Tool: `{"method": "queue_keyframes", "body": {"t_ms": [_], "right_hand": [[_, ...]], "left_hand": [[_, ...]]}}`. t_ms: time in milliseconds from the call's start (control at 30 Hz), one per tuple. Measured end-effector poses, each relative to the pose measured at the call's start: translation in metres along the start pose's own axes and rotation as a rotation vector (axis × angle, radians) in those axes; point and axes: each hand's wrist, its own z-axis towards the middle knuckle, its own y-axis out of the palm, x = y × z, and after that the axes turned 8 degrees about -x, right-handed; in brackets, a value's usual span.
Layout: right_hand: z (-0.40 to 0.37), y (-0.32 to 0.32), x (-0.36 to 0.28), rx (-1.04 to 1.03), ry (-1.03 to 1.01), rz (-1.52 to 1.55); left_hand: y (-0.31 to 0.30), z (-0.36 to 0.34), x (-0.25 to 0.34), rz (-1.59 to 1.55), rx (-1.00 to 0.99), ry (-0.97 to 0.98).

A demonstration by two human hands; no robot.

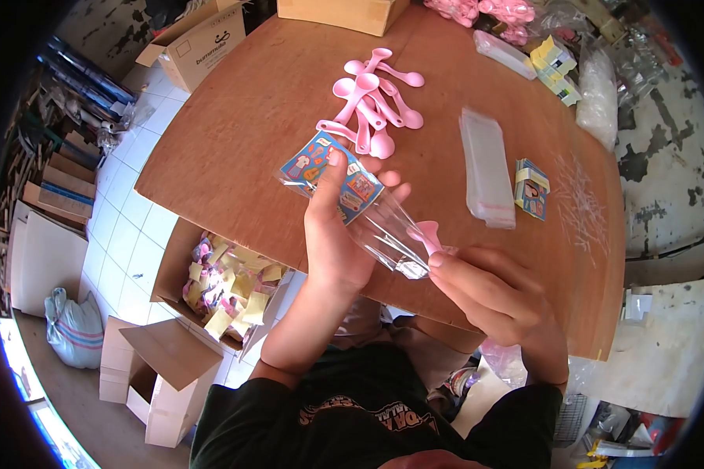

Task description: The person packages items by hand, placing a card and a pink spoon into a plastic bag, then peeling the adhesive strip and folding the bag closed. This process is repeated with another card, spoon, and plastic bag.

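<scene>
My left hand (332, 234) grips a clear plastic bag (385, 234) together with a blue printed card (358, 187), the thumb pressed on the card's face. The bag stretches from there toward my right hand (497, 293). Between the right thumb and fingers is a pink spoon (427, 233), its bowl showing at the bag's near end and its handle mostly hidden by the fingers. Just beyond my left hand, a loose pile of pink spoons (364, 98) lies on the brown table (235, 133).
Flat clear bags (486, 168) are stacked right of centre, beside a banded bundle of cards (531, 189) and scattered thin clear strips (583, 203). Left of me, below the table edge, an open carton (176, 262) holds packed pieces. Another open box (164, 391) stands on the floor.
</scene>
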Motion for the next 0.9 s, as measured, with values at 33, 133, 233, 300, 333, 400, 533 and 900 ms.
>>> {"method": "queue_keyframes", "body": {"t_ms": [33, 133, 233, 300, 333, 400, 533, 900], "right_hand": [[0.0, 0.0, 0.001, 0.018, 0.001, -0.003], [-0.001, 0.001, 0.001, 0.019, 0.033, -0.005], [-0.006, 0.003, 0.005, -0.032, 0.024, 0.049], [-0.008, 0.005, 0.006, -0.036, 0.015, 0.052], [-0.009, 0.006, 0.007, -0.041, 0.005, 0.056], [-0.01, 0.007, 0.008, -0.023, 0.01, 0.059], [-0.012, 0.007, 0.009, 0.02, 0.027, 0.058], [-0.024, -0.022, -0.011, -0.028, 0.191, 0.126]], "left_hand": [[0.0, 0.0, 0.0, 0.001, 0.001, -0.001], [0.0, 0.001, 0.001, -0.059, -0.007, -0.045], [0.001, 0.004, 0.001, -0.19, -0.042, -0.059], [0.005, 0.004, 0.003, -0.175, -0.019, -0.04], [0.007, 0.004, 0.003, -0.16, 0.005, -0.02], [0.0, 0.005, 0.002, -0.147, -0.037, -0.005], [-0.001, 0.004, -0.002, -0.07, -0.03, 0.027], [-0.01, 0.017, 0.01, -0.272, 0.057, -0.076]]}}
